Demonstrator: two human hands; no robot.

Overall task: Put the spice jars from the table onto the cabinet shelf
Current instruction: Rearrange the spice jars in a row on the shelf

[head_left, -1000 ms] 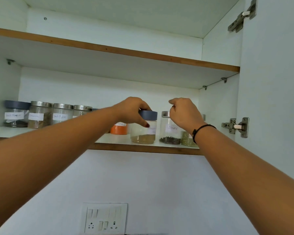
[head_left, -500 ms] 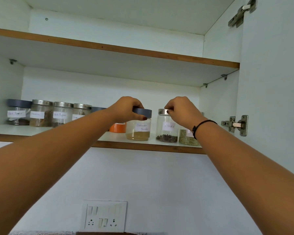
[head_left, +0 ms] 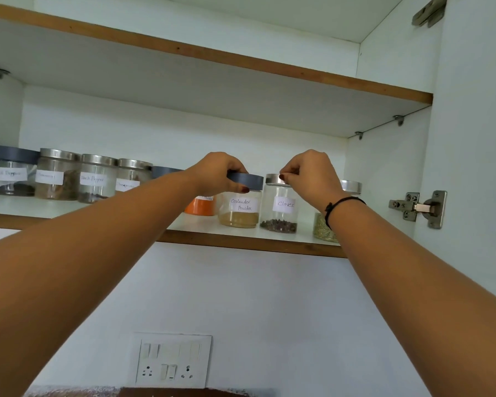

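Note:
Both my arms reach up to the lower cabinet shelf (head_left: 241, 242). My left hand (head_left: 218, 173) grips the grey lid of the coriander powder jar (head_left: 241, 213), which stands on the shelf. My right hand (head_left: 309, 174) pinches the steel lid of the cloves jar (head_left: 279, 213) right beside it. A jar of greenish spice (head_left: 324, 229) stands at the right, partly hidden by my right wrist. An orange-filled jar (head_left: 201, 206) sits behind my left hand.
Several labelled jars (head_left: 95, 179) line the shelf's left side, one with a grey lid (head_left: 12, 173) at the far left. The upper shelf (head_left: 212, 55) hangs above. The open cabinet door with its hinge (head_left: 421, 209) is at right. A switch plate (head_left: 171, 361) sits on the wall below.
The coriander powder jar has gone further back on the shelf and been turned so its label faces me. Both hands stayed on the two lids. The view has tilted upward slightly.

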